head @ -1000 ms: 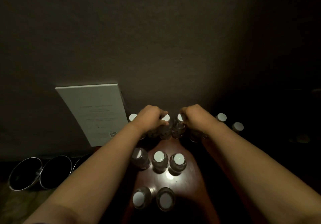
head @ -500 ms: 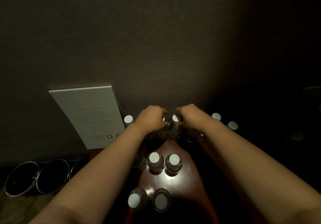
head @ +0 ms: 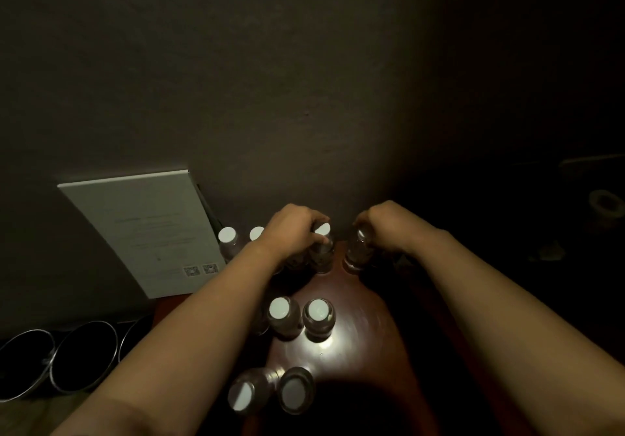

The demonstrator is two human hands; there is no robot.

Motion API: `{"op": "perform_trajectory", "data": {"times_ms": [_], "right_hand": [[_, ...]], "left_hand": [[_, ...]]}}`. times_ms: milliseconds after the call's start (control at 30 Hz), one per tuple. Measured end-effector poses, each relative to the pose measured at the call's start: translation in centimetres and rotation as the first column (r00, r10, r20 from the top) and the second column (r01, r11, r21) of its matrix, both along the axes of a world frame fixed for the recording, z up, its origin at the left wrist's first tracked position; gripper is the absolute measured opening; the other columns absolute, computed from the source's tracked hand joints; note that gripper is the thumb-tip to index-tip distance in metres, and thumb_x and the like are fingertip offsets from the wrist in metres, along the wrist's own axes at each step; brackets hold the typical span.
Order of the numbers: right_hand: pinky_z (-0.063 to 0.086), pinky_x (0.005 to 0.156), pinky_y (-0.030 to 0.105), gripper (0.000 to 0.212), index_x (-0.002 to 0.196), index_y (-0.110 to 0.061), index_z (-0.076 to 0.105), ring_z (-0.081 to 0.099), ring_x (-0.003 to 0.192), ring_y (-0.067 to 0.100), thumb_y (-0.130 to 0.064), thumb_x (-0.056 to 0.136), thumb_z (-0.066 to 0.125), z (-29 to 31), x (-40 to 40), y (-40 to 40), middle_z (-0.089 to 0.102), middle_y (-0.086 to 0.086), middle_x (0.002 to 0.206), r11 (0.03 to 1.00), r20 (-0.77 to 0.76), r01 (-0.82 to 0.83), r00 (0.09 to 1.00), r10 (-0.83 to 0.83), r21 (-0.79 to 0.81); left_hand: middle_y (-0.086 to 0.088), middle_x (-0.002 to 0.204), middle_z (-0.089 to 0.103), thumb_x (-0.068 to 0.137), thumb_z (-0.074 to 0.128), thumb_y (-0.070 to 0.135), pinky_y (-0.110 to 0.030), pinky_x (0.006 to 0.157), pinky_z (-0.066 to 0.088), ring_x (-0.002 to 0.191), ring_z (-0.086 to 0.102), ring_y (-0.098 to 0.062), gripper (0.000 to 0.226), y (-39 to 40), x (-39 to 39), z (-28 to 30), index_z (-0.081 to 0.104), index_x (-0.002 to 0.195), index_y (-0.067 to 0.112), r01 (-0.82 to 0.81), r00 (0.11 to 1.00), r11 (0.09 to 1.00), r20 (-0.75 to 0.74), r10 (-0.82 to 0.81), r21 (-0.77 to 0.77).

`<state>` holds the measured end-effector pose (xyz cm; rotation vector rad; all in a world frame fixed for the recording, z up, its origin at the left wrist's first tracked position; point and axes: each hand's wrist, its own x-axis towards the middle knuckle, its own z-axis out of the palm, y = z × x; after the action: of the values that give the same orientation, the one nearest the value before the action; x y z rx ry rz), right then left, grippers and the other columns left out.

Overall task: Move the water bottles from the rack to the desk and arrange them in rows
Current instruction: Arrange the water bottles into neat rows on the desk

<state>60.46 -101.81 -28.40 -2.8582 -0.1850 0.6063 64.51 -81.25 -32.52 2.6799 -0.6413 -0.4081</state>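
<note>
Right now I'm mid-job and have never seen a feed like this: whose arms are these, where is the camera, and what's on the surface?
There is no machine here. One wide-angle camera sits on a person's head and looks forward and down, so both bare arms reach away from you. The left hand grips a white-capped bottle near the wall. The right hand grips another bottle beside it. They stand on a dark reddish desk. Nearer you are a pair of bottles and, closest, a second pair. Two more caps show left of the left hand. A pale printed card leans against the wall, and round metal tins sit lower left.
</note>
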Motion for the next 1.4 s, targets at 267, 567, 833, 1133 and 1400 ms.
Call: {"op": "perform_trajectory", "data": {"times_ms": [267, 567, 833, 1133, 1400], "right_hand": [[0.056, 0.081, 0.037, 0.023, 0.107, -0.017, 0.07, 0.066, 0.093, 0.028, -0.023, 0.086, 0.064, -0.8, 0.6, 1.1, 0.07, 0.01, 0.101, 1.0, 0.038, 0.015, 0.999, -0.015, -0.003], [0.053, 0.081, 0.035, 0.039, 0.106, -0.013, 0.066, 0.063, 0.097, 0.028, -0.039, 0.079, 0.077, -0.3, 1.0, 1.9, 0.068, 0.01, 0.102, 0.999, -0.048, -0.005, 0.999, 0.004, -0.037], [0.055, 0.086, 0.04, 0.03, 0.116, -0.018, 0.066, 0.064, 0.099, 0.027, -0.026, 0.087, 0.063, -0.4, 0.3, 1.4, 0.067, 0.008, 0.108, 1.0, 0.003, -0.012, 1.0, 0.012, 0.011], [0.045, 0.077, 0.031, 0.051, 0.116, -0.008, 0.058, 0.061, 0.105, 0.031, -0.048, 0.086, 0.068, -0.9, 0.4, 2.2, 0.064, 0.015, 0.113, 0.991, 0.008, 0.083, 0.997, -0.082, -0.108], [0.048, 0.089, 0.031, 0.061, 0.133, -0.018, 0.055, 0.059, 0.113, 0.026, -0.041, 0.081, 0.075, -0.7, 0.1, 1.8, 0.064, 0.009, 0.123, 1.0, -0.012, -0.002, 1.0, 0.002, -0.024]], "left_hand": [[0.006, 0.099, 0.071, 0.078, 0.077, 0.045, -0.032, 0.078, 0.05, 0.096, 0.064, -0.017, 0.042, 0.1, -0.3, -0.1, 0.069, 0.116, 0.03, -0.034, 0.999, 0.999, 0.033, 0.035, -0.017], [0.002, 0.099, 0.072, 0.077, 0.078, 0.044, -0.038, 0.083, 0.052, 0.095, 0.065, -0.019, 0.043, 0.1, -0.3, -0.2, 0.071, 0.114, 0.024, -0.018, 1.0, 1.0, 0.017, 0.019, -0.017], [0.005, 0.123, 0.069, 0.081, 0.077, 0.031, -0.035, 0.095, 0.05, 0.113, 0.063, -0.014, 0.052, 0.5, 0.1, -0.7, 0.062, 0.13, 0.028, 0.012, 1.0, 1.0, -0.007, -0.012, -0.027], [0.007, 0.117, 0.071, 0.078, 0.078, 0.034, -0.033, 0.092, 0.051, 0.11, 0.065, -0.014, 0.051, 0.6, 0.1, -1.2, 0.064, 0.127, 0.032, -0.002, 1.0, 0.999, 0.028, 0.002, -0.034], [0.006, 0.118, 0.071, 0.079, 0.079, 0.03, -0.033, 0.094, 0.05, 0.111, 0.064, -0.014, 0.049, 0.6, 0.1, -1.3, 0.065, 0.126, 0.03, 0.002, 1.0, 0.999, 0.03, -0.001, -0.038]]}}
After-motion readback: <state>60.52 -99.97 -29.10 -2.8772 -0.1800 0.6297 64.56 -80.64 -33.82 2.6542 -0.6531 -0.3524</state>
